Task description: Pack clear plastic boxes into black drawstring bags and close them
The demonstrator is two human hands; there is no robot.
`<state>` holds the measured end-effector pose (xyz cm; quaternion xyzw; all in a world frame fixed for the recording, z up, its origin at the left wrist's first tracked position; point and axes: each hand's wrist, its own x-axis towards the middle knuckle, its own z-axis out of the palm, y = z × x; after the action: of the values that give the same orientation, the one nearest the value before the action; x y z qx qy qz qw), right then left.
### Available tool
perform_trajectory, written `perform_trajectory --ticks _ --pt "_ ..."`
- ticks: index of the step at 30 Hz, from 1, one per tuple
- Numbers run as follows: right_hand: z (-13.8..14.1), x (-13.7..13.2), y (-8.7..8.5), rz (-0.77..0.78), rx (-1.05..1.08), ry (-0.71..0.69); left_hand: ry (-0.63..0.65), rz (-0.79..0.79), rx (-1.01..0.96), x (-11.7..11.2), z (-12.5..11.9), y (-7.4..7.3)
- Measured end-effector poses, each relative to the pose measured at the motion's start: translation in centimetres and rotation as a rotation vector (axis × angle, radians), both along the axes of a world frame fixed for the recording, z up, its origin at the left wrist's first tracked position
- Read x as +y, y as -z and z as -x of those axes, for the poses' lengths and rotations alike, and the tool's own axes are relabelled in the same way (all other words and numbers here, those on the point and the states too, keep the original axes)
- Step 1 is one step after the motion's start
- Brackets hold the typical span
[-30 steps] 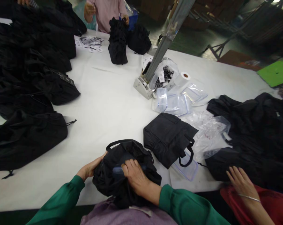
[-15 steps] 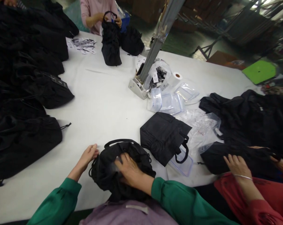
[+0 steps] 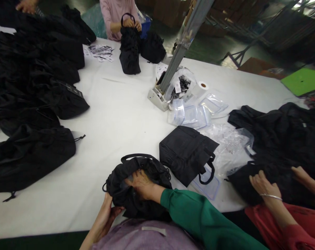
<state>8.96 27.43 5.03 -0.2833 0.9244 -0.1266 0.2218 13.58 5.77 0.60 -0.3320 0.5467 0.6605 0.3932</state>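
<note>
A crumpled black bag (image 3: 149,172) with a loop handle lies at the near edge of the white table (image 3: 118,118). My right hand (image 3: 139,184) presses into its opening, fingers curled in the fabric. My left hand (image 3: 108,213) grips the bag's lower left side from below, at the table edge. A flat folded black bag (image 3: 185,152) lies just right of it, over a clear zip pouch (image 3: 208,184).
Black bags are piled at the left (image 3: 32,90) and right (image 3: 280,139). A label machine (image 3: 159,97), a tape roll (image 3: 202,86), clear pouches (image 3: 191,114) and tags sit mid-table. A co-worker's hands (image 3: 264,185) rest at the right; another person (image 3: 126,17) handles a bag at the far side.
My left hand dropped from the table beside the bag to its lower edge and took hold. My right hand pushed deeper into the bag. The far person lifted a bag upright.
</note>
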Motion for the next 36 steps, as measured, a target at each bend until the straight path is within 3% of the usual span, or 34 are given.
perform_trajectory --ticks 3,10,16,20,22,25,27,30,32,33,35,36 --pt "0.2 -0.1 -0.1 0.007 0.008 -0.004 0.008 0.024 0.071 -1.2 1.4 0.2" --pt "-0.3 0.5 1.3 0.112 -0.047 0.206 0.227 0.286 0.161 -1.8 4.3 -1.1" --pt "-1.2 1.2 2.1 0.150 -0.060 0.230 0.208 0.211 0.164 -2.4 4.2 -0.4" --pt "-0.5 0.9 2.6 0.206 -0.088 0.204 0.266 0.240 0.312 -2.4 5.2 -0.9" --pt "-0.1 0.8 1.6 0.230 -0.129 0.217 0.253 0.306 0.369 -2.5 5.4 -1.5" --pt "0.0 1.7 -2.0 0.425 -0.192 0.322 0.145 0.420 0.442 -3.0 5.0 -2.4" --pt "-0.8 3.7 -4.9 0.659 -0.270 0.556 0.056 0.384 0.460 -3.1 4.6 -2.9" --pt "-3.6 8.2 -7.4 0.922 -0.263 1.213 -0.005 0.286 0.435 -2.3 4.4 -3.1" --pt "-6.3 11.0 -7.1 0.910 -0.159 1.668 0.041 0.313 0.419 -1.4 4.7 -3.0" --pt "-7.6 12.0 -6.4 0.876 -0.172 1.821 0.082 0.349 0.422 -0.9 4.9 -2.9" --pt "-9.5 12.6 -4.6 0.848 -0.394 1.951 0.168 0.393 0.440 -0.5 5.3 -2.7" --pt "-9.8 12.4 -3.8 0.850 -0.527 1.908 0.194 0.390 0.451 -0.5 5.5 -2.7"
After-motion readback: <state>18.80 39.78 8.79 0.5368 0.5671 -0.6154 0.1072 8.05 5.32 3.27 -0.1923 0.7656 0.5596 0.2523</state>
